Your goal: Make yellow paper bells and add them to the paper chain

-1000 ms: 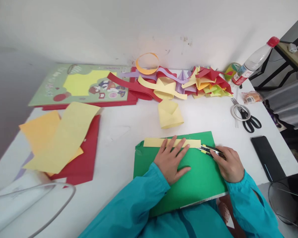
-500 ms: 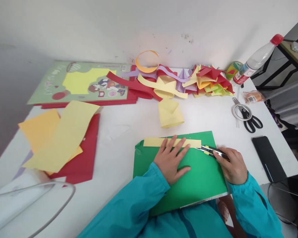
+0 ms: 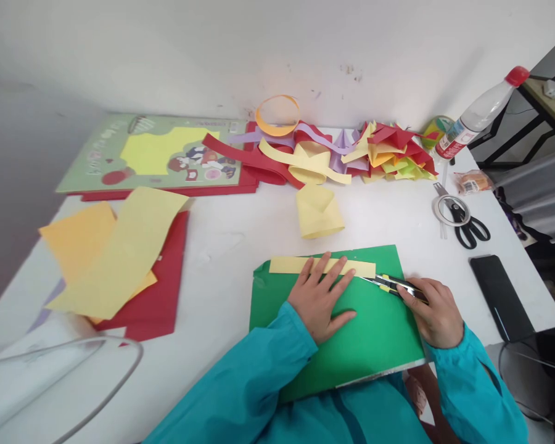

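A pale yellow paper strip (image 3: 287,265) lies along the far edge of a green sheet (image 3: 374,339) on the white table. My left hand (image 3: 319,299) presses flat on the strip with fingers spread, holding it down. My right hand (image 3: 437,311) grips a yellow-and-black utility knife (image 3: 391,283). Its blade tip touches the lower right end of the strip.
A folded yellow paper (image 3: 317,213) lies beyond the green sheet. Coloured paper strips and folded pieces (image 3: 351,154) pile against the wall. Scissors (image 3: 465,222), a tape ring, a phone (image 3: 502,296) and a bottle (image 3: 478,114) are at right. Yellow, orange and red sheets (image 3: 115,259) lie left.
My right hand and the knife have slid slightly right along the strip's lower edge. My left hand stays pressed on the strip.
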{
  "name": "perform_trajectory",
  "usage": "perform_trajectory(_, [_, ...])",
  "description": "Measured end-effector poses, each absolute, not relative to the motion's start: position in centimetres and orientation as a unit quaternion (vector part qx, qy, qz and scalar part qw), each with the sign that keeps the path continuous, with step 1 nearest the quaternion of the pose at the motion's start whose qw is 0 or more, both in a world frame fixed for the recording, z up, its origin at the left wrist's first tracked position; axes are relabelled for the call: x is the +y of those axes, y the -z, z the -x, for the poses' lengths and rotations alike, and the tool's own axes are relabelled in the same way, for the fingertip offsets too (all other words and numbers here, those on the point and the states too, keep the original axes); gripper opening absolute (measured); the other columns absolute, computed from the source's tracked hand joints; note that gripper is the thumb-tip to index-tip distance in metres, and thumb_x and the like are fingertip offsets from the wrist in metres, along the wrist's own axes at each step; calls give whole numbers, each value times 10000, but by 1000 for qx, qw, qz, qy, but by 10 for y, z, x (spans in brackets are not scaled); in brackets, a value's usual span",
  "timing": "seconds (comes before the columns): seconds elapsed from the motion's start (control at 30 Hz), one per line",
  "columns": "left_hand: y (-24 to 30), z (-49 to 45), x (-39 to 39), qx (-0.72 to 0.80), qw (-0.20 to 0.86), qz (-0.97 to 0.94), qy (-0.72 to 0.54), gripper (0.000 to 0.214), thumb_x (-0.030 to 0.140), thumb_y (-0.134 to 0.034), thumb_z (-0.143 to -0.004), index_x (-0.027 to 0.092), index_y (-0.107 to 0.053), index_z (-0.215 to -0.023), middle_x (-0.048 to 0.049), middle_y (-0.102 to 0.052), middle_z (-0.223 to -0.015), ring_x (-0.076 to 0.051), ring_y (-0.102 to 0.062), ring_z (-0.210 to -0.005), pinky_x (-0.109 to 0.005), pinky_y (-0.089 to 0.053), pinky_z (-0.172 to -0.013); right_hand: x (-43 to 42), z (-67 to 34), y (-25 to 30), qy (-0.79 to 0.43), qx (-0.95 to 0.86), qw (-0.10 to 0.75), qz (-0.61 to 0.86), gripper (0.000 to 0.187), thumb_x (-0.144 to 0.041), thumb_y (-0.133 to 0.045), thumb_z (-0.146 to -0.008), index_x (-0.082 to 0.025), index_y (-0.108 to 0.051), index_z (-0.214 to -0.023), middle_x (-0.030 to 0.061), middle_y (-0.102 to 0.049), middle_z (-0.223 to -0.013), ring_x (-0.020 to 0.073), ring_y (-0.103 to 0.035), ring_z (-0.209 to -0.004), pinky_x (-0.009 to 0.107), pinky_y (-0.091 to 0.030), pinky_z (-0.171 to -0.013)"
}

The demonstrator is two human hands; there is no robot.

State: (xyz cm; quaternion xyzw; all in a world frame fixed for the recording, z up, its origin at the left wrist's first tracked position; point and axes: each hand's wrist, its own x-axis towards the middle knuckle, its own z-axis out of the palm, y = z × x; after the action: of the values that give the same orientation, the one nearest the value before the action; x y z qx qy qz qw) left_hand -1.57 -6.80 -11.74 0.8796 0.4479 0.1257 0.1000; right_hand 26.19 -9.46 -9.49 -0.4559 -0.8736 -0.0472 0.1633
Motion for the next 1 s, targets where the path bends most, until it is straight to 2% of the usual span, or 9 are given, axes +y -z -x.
perform_trajectory(0.17, [116,14,-68,439,88,-883,-138,719,585,-441,-794,205,-334,-1394,-87,-327,-1472,-384,-181,-1355,-564,-152,-1068,-94,-260,94,59,-863,164,474,386,-71,-481,-821,-209,-597,-1163,134,-575,-1129,264,-510,-1005,400,-436,-785])
perform_trajectory(0.3, [120,12,-70,424,77,-886,-173,764,521,-471,-787,38,-334,-1362,-213,-286,-1462,-350,-176,-1367,-509,-203,-1079,-91,-258,95,73,-856,169,484,356,-85,-483,-828,-204,-618,-1135,133,-586,-1117,262,-519,-994,391,-438,-767])
perform_trajectory(0.37, [122,11,-71,421,74,-886,-179,750,525,-482,-777,30,-376,-1331,-241,-297,-1447,-353,-170,-1369,-515,-211,-1076,-90,-256,96,73,-853,169,488,361,-90,-481,-829,-214,-618,-1139,130,-584,-1123,260,-520,-997,389,-440,-765])
perform_trajectory(0.5, [122,12,-71,419,75,-889,-167,740,553,-494,-763,86,-404,-1330,-206,-327,-1444,-366,-168,-1365,-535,-203,-1074,-90,-255,98,58,-853,173,489,391,-82,-482,-828,-229,-600,-1170,125,-579,-1138,253,-518,-1028,395,-446,-805])
perform_trajectory(0.67, [116,10,-71,421,82,-891,-149,710,546,-503,-764,141,-421,-1341,-85,-389,-1438,-382,-116,-1369,-547,-156,-1088,-95,-259,99,41,-849,177,496,435,-89,-486,-832,-266,-560,-1222,111,-574,-1154,248,-520,-1043,404,-452,-827])
perform_trajectory(1.0, [114,9,-72,431,95,-885,-148,704,555,-481,-774,140,-428,-1340,-59,-380,-1446,-383,-146,-1362,-529,-143,-1095,-102,-260,100,33,-849,174,497,420,-80,-496,-826,-233,-555,-1213,126,-555,-1155,261,-512,-1048,413,-447,-824])
